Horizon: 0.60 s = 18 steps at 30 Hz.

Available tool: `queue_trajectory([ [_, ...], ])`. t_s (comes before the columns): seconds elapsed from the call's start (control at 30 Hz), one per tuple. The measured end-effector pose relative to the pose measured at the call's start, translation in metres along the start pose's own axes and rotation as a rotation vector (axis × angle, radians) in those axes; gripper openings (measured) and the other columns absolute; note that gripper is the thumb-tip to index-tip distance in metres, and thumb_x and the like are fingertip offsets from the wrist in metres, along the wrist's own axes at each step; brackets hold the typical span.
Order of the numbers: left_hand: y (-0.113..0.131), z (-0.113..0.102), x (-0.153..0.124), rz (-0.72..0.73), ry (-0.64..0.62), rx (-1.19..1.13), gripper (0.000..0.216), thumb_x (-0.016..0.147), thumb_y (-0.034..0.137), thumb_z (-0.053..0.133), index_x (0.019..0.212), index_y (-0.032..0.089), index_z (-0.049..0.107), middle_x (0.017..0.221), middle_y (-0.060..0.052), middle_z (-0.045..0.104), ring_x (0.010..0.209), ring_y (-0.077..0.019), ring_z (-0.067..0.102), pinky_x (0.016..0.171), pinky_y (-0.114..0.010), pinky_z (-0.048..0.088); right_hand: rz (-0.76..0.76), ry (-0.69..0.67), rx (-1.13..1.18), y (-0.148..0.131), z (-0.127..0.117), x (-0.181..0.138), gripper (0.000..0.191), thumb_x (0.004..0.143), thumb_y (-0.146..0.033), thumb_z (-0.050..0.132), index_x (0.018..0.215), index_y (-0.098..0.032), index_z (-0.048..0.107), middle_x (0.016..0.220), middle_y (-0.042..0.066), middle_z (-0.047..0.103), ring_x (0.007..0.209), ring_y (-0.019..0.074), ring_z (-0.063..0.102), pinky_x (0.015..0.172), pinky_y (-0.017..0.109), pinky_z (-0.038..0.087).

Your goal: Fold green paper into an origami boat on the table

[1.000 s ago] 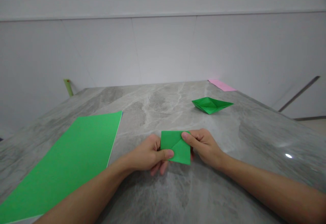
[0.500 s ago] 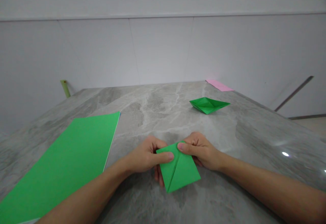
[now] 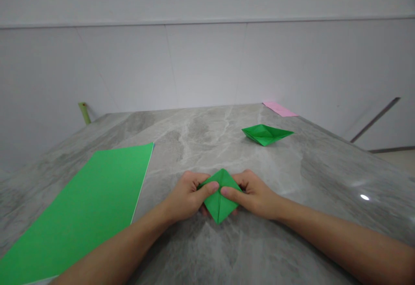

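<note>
A folded green paper [image 3: 221, 209] in a diamond shape, with a crease down its middle, is held between both hands above the table. My left hand [image 3: 188, 194] grips its left corner, thumb on top near the centre line and fingers beneath. From the right, my right hand [image 3: 256, 194] pinches it the same way, its thumb tip almost meeting the left thumb. The fingers under the paper are mostly hidden. Beyond my right hand a folded green paper boat [image 3: 266, 135] rests on the table.
Green paper sheets [image 3: 87, 198] lie flat at the left, partly under my left forearm. A pink paper [image 3: 279, 108] sits at the far right edge of the grey marbled table [image 3: 181, 146]. A white wall [image 3: 207, 64] stands behind the table.
The folded paper has turned from a tilted square to an upright diamond and moved slightly away from me. My right thumb has shifted down toward the paper's middle.
</note>
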<state>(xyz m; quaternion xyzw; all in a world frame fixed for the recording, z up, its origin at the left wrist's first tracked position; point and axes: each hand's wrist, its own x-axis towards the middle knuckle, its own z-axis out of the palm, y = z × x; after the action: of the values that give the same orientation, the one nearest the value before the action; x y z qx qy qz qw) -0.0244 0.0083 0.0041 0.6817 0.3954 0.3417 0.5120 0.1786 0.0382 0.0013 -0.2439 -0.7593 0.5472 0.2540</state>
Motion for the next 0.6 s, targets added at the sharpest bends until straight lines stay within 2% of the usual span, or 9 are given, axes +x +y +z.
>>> queue_trajectory([
  [0.17,-0.0003,0.0002,0.0010,0.073,0.027,0.135,0.042,0.090,0.045,0.053,0.061,0.014,0.053,0.054,0.005,0.036,0.049,-0.0070,0.033,0.044,-0.019,0.025,0.085,-0.095,-0.062,0.0041,-0.0013,-0.0024,0.051,0.091,-0.052,0.053,0.055,-0.016,0.053,0.044,-0.002,0.050,0.040,0.0069,0.041,0.042,0.019,0.031],
  [0.27,-0.0010,0.0020,0.0010,0.072,0.036,0.133,0.040,0.089,0.042,0.055,0.060,0.016,0.047,0.056,0.006,0.031,0.051,-0.0070,0.030,0.045,-0.019,0.023,0.122,-0.140,-0.068,0.0039,-0.0016,-0.0025,0.050,0.091,-0.049,0.055,0.053,-0.016,0.050,0.043,-0.003,0.047,0.038,0.0059,0.037,0.040,0.018,0.027],
  [0.47,-0.0020,0.0015,0.0031,0.060,0.046,0.130,0.038,0.090,0.040,0.054,0.061,0.016,0.047,0.058,0.006,0.032,0.053,-0.0076,0.031,0.046,-0.020,0.024,0.118,-0.104,-0.075,0.0028,0.0006,-0.0005,0.051,0.089,-0.052,0.057,0.053,-0.016,0.050,0.043,-0.003,0.046,0.039,0.0058,0.037,0.040,0.018,0.027],
  [0.6,-0.0032,0.0001,0.0043,0.078,0.077,0.116,0.030,0.089,0.037,0.058,0.068,0.015,0.053,0.062,0.005,0.040,0.058,-0.0086,0.037,0.050,-0.020,0.030,0.091,-0.044,-0.059,0.0044,0.0013,0.0013,0.053,0.090,-0.055,0.054,0.055,-0.016,0.050,0.043,-0.004,0.046,0.040,0.0065,0.039,0.042,0.020,0.029],
])
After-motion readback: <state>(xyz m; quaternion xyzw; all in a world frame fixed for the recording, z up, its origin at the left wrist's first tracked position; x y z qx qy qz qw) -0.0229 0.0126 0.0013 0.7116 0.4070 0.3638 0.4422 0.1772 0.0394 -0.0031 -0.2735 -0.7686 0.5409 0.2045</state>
